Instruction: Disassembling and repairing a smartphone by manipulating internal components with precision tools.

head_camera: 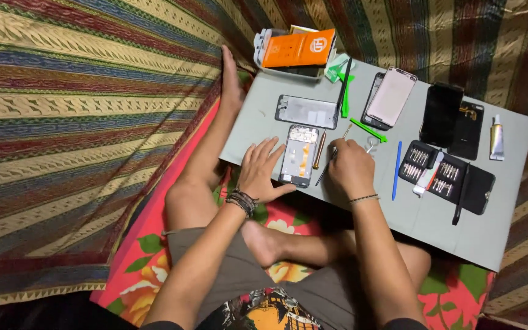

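Where striped cloth (62, 91) spreads, grey mat (496, 238), floral bedding (154, 244)

opened phone (299, 155) between hands, toolkit (446, 177) right

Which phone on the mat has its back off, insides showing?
The opened phone under the left hand, nearest the person. The pink-backed phone and black phone are closed.

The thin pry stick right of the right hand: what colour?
Blue pry stick, seen in the head view.
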